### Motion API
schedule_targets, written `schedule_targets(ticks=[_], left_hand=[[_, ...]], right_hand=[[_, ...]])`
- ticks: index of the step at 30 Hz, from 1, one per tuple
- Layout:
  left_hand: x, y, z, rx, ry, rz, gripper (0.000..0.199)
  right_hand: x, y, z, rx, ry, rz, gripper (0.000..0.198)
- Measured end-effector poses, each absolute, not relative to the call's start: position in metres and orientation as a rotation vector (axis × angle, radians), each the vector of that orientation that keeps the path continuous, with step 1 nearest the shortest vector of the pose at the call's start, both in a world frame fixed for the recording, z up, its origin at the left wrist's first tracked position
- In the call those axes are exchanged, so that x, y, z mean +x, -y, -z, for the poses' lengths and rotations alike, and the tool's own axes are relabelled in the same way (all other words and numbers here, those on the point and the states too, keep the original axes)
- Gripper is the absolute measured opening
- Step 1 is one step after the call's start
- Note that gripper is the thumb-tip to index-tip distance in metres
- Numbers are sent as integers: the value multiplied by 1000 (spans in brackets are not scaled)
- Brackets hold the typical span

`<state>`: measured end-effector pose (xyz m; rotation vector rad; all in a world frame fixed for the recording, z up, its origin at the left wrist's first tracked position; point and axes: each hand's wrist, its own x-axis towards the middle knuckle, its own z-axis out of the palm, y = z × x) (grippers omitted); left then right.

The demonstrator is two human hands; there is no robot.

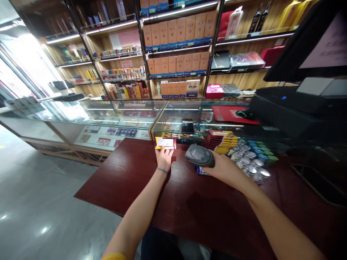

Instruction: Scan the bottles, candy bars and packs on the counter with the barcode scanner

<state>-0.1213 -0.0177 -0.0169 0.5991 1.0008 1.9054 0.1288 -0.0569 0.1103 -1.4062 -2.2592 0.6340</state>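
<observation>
The left hand (pixel 164 158) grips a small yellow-and-red pack (pixel 165 143) by its near edge, fingers closed under it and thumb on top, the white label facing up just beyond the fingertips; the right hand (pixel 223 168) is wrapped around a grey barcode scanner (pixel 200 155), its head aimed leftward toward the pack, with a small blue packet (pixel 201 170) lying on the dark red counter (pixel 130 180) beneath the palm; the risk, as I judge it, is a misread, since the scanner head sits just beside the pack, not over its label, and the pack is tilted away; a slack pinch could also let the pack slide off the fingertips onto the counter; to the right of the scanning fingers lie a stack of red-and-gold cartons (pixel 221 141) and a cluster of round tins (pixel 251 159), close enough that a sweeping wrist could knock them; the beam might catch the blue packet instead.
</observation>
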Motion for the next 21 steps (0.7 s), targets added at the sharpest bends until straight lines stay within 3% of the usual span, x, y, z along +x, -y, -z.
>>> schedule_targets(ticks=[7,12,15,18,21], left_hand=[[-121,17,13,280,-811,-1984,26],[-159,10,4,359,-1251,-2160,17],[-205,13,-4,732,-1668,-2316,12],[-250,24,-5,1169,-2063,-2073,18],[-278,37,2,1624,-2318,-1602,31]], right_hand=[[136,56,-113,-1328,2223,-635,41],[146,51,-114,-1193,2123,-635,43],[152,50,-120,-1177,2070,-633,42],[155,49,-126,-1133,2024,-619,40],[157,48,-127,-1122,1979,-621,27]])
